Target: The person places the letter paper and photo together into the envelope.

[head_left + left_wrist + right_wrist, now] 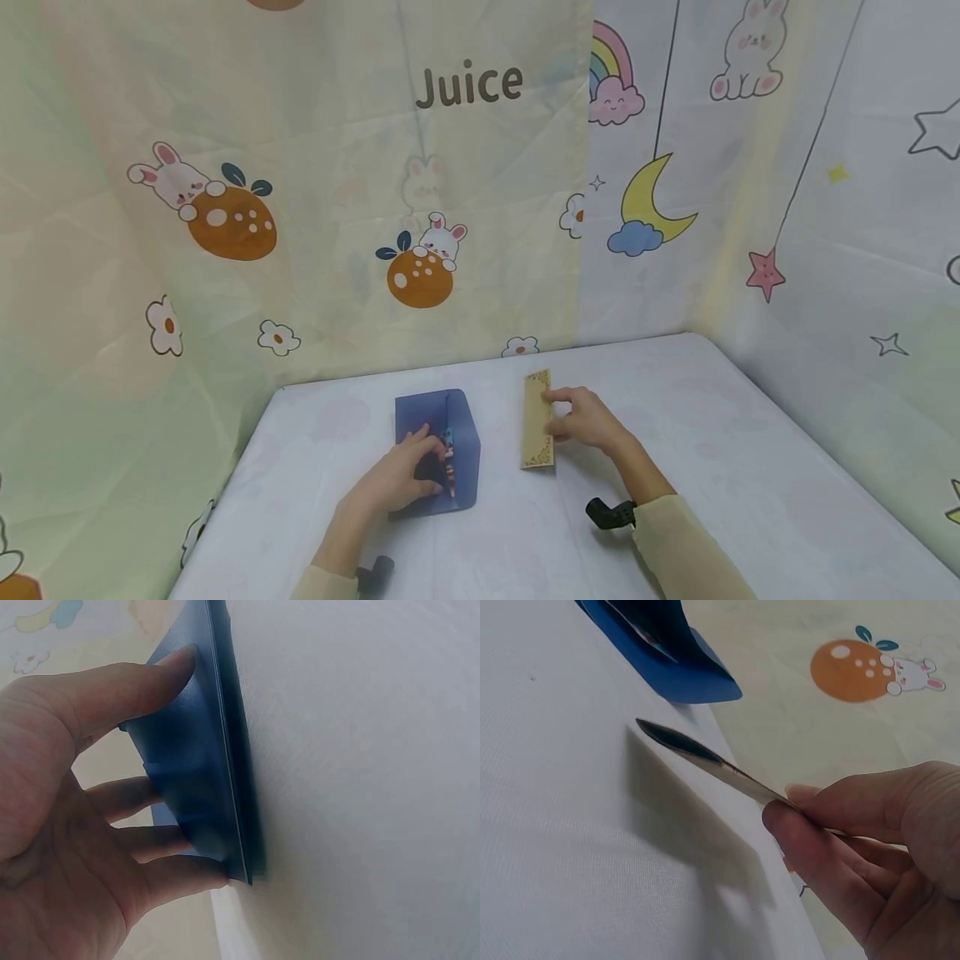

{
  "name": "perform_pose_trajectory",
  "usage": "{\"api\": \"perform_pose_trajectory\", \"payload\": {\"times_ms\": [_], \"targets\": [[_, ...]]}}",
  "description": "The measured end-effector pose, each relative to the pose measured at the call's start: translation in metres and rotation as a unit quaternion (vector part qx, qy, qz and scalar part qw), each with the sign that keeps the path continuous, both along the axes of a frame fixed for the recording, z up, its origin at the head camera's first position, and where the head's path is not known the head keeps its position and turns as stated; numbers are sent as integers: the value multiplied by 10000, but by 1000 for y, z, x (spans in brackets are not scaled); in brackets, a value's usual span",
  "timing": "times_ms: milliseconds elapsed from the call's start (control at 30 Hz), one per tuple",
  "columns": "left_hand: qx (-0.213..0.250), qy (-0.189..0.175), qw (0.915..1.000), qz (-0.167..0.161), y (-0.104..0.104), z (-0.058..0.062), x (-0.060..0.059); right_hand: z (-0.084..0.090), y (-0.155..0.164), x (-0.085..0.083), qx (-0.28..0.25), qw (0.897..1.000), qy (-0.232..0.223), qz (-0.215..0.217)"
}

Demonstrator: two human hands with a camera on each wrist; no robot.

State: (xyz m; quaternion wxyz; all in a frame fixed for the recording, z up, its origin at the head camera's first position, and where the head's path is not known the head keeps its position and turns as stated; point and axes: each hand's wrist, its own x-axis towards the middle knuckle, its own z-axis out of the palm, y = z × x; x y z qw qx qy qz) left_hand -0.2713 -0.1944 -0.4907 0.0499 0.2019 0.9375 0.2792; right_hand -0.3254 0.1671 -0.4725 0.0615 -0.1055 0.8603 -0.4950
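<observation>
A blue envelope (467, 467) lies on the table, its flap to the right. My left hand (397, 473) grips its body, thumb on the near face and the other fingers spread along the far side in the left wrist view. A strip of something with a colourful print (449, 462) shows in the envelope's mouth. To the right, a narrow cream card (537, 421) with brown ornament at both ends is pinched by my right hand (587, 419) at its right edge. Seen end-on in the right wrist view, the card (705, 761) has layers bowed apart with dark between them.
A white cloth covers the table (675, 400). Printed curtains (337, 167) rise behind and at both sides, close to the table's edges. Black wrist devices (609, 513) sit below both hands. Bare cloth lies between the envelope and the card.
</observation>
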Motion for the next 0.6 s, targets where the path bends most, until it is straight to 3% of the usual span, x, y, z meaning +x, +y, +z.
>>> {"api": "perform_pose_trajectory", "payload": {"times_ms": [600], "targets": [[6,20,10000,0,-1,0,0,5,-14,6,-231,9996,-83,162]]}}
